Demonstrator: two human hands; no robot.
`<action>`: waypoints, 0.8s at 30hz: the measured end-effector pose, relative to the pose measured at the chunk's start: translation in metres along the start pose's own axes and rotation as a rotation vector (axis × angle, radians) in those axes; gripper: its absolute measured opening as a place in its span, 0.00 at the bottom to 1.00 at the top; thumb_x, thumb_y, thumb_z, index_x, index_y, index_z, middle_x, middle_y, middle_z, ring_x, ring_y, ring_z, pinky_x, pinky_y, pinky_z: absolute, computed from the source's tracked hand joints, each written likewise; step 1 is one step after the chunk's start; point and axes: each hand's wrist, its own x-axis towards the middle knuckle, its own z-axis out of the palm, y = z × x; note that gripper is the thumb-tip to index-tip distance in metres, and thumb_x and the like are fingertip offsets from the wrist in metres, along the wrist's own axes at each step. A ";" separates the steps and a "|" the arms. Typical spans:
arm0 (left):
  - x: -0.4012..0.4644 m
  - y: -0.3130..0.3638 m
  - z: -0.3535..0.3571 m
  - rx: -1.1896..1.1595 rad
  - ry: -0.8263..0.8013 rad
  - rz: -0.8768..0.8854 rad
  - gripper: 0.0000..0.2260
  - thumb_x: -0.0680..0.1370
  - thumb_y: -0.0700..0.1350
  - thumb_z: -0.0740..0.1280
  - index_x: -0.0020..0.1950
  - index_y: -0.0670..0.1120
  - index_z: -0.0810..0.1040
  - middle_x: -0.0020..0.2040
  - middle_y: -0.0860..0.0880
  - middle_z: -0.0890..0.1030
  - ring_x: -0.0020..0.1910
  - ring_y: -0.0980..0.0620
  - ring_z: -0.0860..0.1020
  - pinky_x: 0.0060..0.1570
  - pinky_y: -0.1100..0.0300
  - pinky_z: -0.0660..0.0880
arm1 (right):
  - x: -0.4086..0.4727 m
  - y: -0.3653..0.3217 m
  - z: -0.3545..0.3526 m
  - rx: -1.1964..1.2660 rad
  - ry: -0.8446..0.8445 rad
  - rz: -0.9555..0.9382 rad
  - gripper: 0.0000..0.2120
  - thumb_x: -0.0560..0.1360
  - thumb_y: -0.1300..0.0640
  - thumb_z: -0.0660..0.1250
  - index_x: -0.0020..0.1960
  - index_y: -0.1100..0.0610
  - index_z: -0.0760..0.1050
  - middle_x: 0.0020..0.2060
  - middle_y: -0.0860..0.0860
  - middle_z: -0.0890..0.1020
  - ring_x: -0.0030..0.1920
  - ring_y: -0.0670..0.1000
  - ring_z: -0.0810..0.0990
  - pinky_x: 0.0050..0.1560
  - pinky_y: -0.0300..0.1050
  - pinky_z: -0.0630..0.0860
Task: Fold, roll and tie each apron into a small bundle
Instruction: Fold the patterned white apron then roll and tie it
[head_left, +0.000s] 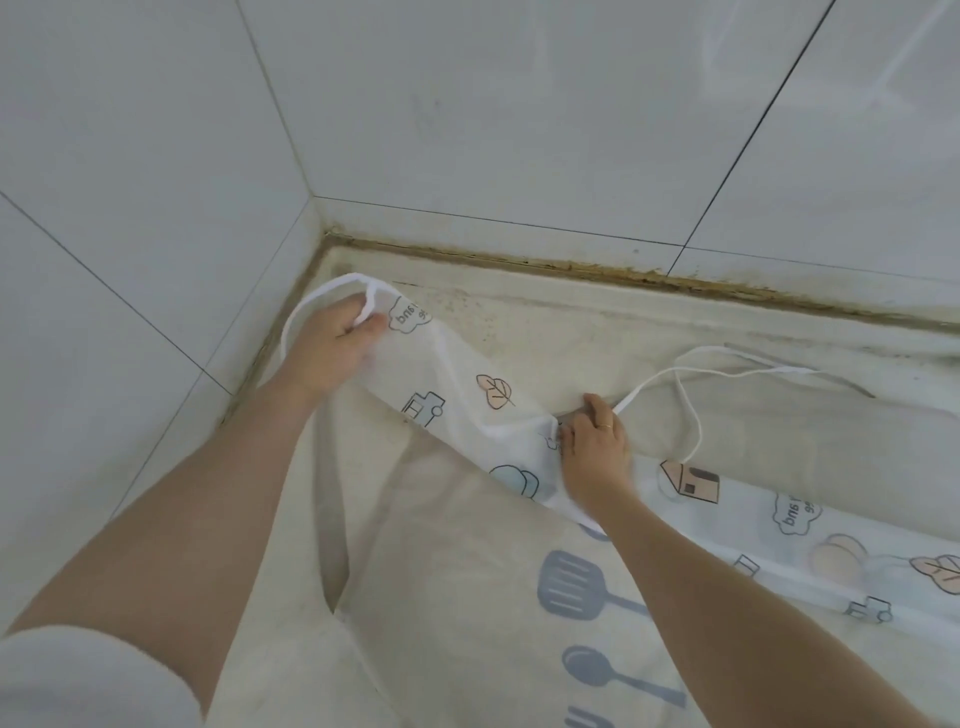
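Early stage — white printed apron (467, 400) still spread out near counter's (519, 322) back-left corner, no roll or tie yet. L hand (332, 343) pinches neck-loop end, R hand (592, 441) pinches waist by strap (691, 410). Fold, roll, tie all left.

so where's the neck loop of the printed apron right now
In the head view the white neck loop is at upper left, in the corner where the tiled walls meet, arching over the left hand, which grips the printed apron there.

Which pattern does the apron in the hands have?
The apron is white with small leaves, trucks and houses; head view.
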 end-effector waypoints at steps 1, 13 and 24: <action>0.008 -0.001 0.000 -0.015 -0.065 -0.053 0.06 0.74 0.52 0.65 0.48 0.55 0.79 0.45 0.54 0.81 0.45 0.54 0.78 0.49 0.59 0.73 | 0.001 0.000 0.000 0.016 0.003 0.003 0.14 0.81 0.55 0.52 0.55 0.60 0.73 0.75 0.50 0.56 0.73 0.55 0.54 0.73 0.48 0.52; 0.018 -0.022 0.012 0.317 -0.148 -0.245 0.11 0.77 0.55 0.65 0.45 0.48 0.79 0.42 0.50 0.80 0.42 0.51 0.77 0.40 0.59 0.71 | -0.002 0.002 0.005 0.197 0.165 0.012 0.09 0.79 0.58 0.59 0.41 0.60 0.72 0.70 0.51 0.68 0.69 0.55 0.64 0.69 0.49 0.61; -0.029 -0.055 0.036 0.590 0.365 -0.418 0.27 0.74 0.50 0.70 0.66 0.38 0.64 0.62 0.35 0.73 0.62 0.36 0.69 0.60 0.48 0.65 | -0.001 0.003 0.002 0.177 0.152 -0.026 0.08 0.78 0.58 0.62 0.42 0.61 0.72 0.71 0.54 0.67 0.68 0.56 0.65 0.68 0.47 0.60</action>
